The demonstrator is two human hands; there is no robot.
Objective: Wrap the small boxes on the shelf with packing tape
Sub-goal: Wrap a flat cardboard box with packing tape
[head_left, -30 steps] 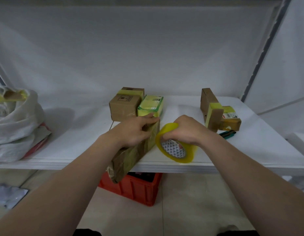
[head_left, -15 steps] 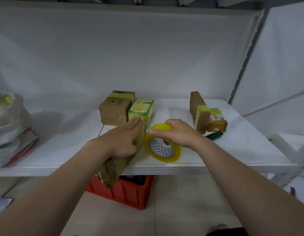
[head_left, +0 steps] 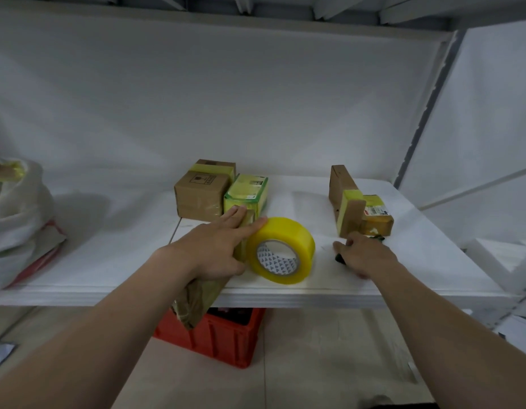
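Observation:
A long brown box (head_left: 196,299) wrapped in yellowish tape lies on the white shelf (head_left: 314,296), with its near end hanging over the front edge. My left hand (head_left: 214,246) presses flat on it, fingers straight. The yellow tape roll (head_left: 285,231) stands on edge just right of that hand, touching the fingertips. My right hand (head_left: 365,255) is farther right, its fingers curled over a dark cutter with a green tip (head_left: 339,258), most of it hidden under the hand.
A taped cardboard box (head_left: 201,193) and a green box (head_left: 247,190) sit behind the left hand. Two taped brown boxes (head_left: 348,214) stand at the right. A white bag (head_left: 17,219) fills the shelf's left end. A red crate (head_left: 226,340) sits below.
My right hand let go of the tape roll and moved right onto the cutter. The roll now stands alone on the shelf. My left hand stays pressed on the long box.

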